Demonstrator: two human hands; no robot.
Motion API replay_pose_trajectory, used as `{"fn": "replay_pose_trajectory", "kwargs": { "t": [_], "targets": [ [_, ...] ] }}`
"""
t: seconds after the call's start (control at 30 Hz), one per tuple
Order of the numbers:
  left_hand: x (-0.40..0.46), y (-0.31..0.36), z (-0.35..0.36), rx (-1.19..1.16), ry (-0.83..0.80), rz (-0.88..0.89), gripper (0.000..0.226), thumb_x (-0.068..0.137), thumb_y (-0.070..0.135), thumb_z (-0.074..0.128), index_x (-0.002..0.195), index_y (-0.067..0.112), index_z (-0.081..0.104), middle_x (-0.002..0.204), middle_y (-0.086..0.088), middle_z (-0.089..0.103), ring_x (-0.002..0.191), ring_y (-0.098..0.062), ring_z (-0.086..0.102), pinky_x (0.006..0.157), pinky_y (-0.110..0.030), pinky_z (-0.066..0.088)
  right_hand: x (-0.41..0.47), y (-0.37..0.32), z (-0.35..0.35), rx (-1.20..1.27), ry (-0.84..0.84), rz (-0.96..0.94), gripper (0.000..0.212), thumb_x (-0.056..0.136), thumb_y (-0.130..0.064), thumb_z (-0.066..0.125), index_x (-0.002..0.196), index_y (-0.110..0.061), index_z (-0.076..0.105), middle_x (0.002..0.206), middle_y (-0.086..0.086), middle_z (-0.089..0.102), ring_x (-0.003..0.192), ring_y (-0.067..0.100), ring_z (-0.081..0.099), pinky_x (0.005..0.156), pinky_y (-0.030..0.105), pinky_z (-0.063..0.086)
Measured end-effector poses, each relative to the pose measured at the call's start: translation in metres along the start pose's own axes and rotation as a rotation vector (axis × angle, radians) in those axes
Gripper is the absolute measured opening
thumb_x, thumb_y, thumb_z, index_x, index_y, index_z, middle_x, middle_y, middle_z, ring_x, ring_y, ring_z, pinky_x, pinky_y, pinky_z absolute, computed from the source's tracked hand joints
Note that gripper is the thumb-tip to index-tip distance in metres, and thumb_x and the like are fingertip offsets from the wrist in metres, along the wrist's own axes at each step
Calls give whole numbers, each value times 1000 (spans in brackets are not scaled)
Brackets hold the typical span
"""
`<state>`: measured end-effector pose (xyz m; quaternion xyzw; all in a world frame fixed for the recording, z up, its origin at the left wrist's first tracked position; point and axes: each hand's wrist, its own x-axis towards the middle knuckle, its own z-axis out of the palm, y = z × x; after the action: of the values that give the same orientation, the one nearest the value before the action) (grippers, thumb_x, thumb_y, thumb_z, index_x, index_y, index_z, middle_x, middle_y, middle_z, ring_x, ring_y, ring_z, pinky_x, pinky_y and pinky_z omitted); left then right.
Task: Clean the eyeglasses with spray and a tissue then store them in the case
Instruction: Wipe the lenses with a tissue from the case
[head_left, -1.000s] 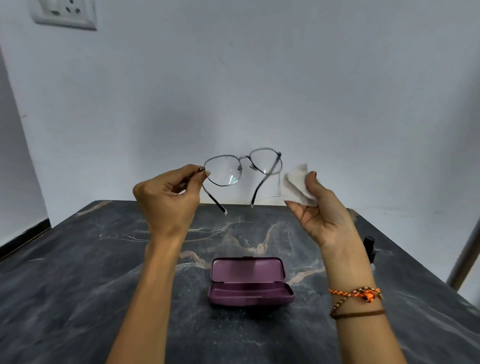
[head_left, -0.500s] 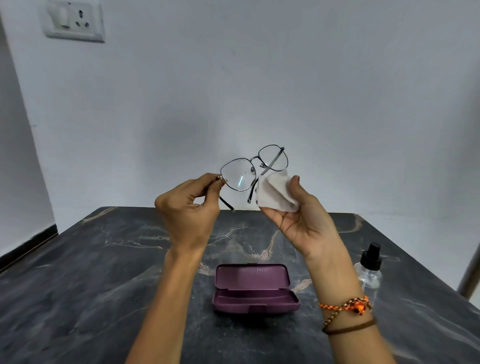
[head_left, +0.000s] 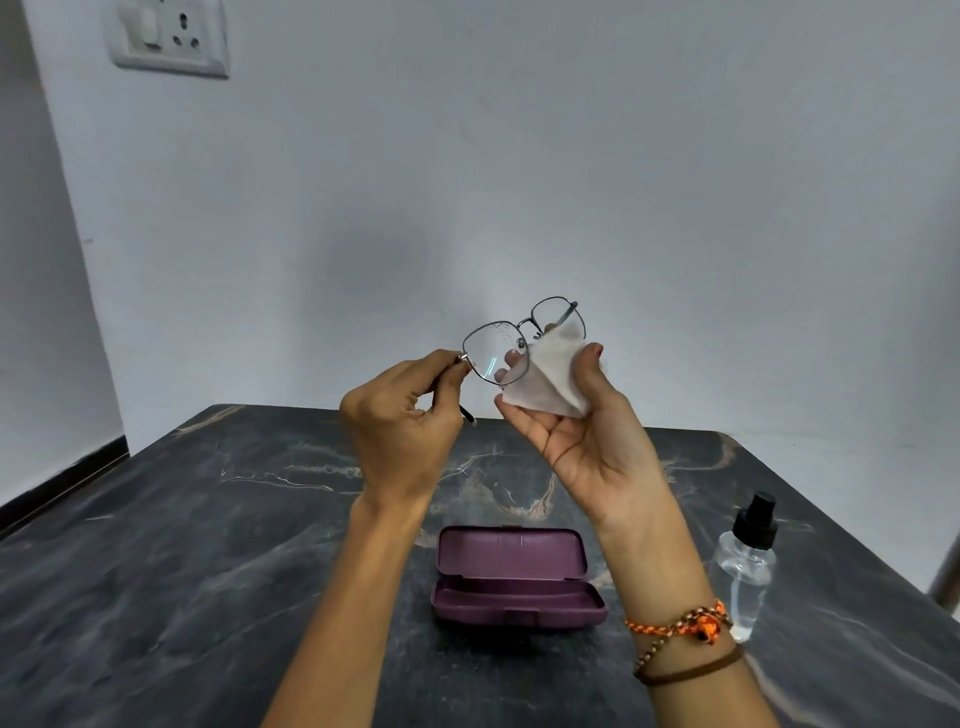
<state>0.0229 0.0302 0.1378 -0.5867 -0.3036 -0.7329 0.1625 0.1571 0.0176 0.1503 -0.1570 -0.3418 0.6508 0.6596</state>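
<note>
Thin metal-framed eyeglasses (head_left: 492, 349) hang in the air above the table, droplets on the near lens. My left hand (head_left: 402, 423) pinches the frame at its left hinge. My right hand (head_left: 587, 441) holds a white tissue (head_left: 550, 382) against the glasses, its fingertips showing behind the left lens. A purple case (head_left: 514, 579) lies open on the dark marble table (head_left: 182, 545) below my hands. A clear spray bottle (head_left: 745, 566) with a black cap stands to the right of the case.
A white wall rises close behind the table, with a switch socket (head_left: 169, 36) at the upper left. A metal post (head_left: 948, 577) shows at the right edge. The table's far edge lies just beyond my hands.
My hands have come closer together. The tissue has moved left from beside the frame onto the glasses, with fingers now behind the lens. The view has tilted, bringing the spray bottle into sight.
</note>
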Motion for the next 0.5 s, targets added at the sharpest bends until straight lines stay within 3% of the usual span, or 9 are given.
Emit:
{"fn": "replay_pose_trajectory", "kwargs": {
  "t": [0.27, 0.5],
  "targets": [
    [-1, 2, 1, 20, 31, 18, 5, 66, -7, 73, 69, -4, 72, 59, -13, 69, 47, -20, 63, 46, -27, 44, 1, 10, 6, -97, 26, -40, 31, 92, -36, 43, 98, -10, 59, 88, 12, 69, 73, 20, 71, 67, 34, 59],
    [-2, 3, 2, 27, 22, 60, 4, 66, -7, 74, 69, -5, 72, 61, -14, 70, 50, -19, 65, 48, -22, 44, -1, 19, 12, -100, 185, -37, 27, 89, -42, 46, 92, -19, 59, 84, 1, 66, 74, 14, 66, 66, 29, 56]
  ]
}}
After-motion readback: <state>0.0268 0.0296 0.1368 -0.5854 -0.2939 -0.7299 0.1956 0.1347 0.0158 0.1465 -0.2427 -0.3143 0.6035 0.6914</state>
